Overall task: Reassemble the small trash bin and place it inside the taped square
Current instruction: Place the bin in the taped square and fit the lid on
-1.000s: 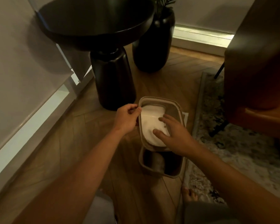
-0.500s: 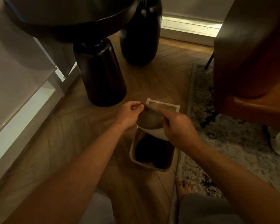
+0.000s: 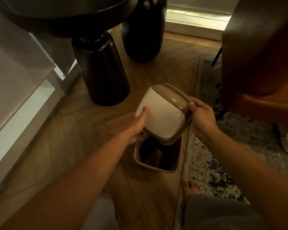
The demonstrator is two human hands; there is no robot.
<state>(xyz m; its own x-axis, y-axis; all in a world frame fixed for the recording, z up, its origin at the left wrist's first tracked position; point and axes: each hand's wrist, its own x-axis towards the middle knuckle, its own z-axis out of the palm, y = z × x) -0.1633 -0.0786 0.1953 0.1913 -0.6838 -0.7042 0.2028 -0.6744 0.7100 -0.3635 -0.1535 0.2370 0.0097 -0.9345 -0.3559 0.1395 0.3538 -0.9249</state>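
Observation:
I hold the bin's lid (image 3: 163, 113), a brown frame with a white swing flap, tilted in the air above the floor. My left hand (image 3: 137, 126) grips its lower left side, thumb on the white flap. My right hand (image 3: 201, 118) grips the brown rim on the right. Directly below stands the brown bin body (image 3: 156, 156), open-topped and dark inside, on the wooden floor. The lid overlaps the body's far rim in view; I cannot tell whether they touch. The taped square is hidden behind the lid.
A black pedestal table (image 3: 100, 70) and a black vase (image 3: 143, 30) stand beyond the bin. A patterned rug (image 3: 211, 166) lies to the right, with a brown armchair (image 3: 259, 63) on it. A white cabinet (image 3: 15, 83) runs along the left. My bare foot (image 3: 189, 188) rests near the rug edge.
The lid was lifted and turned so that the white flap faces up. My left hand moved from the lid's edge to its underside, and the taped square went out of sight behind the lid.

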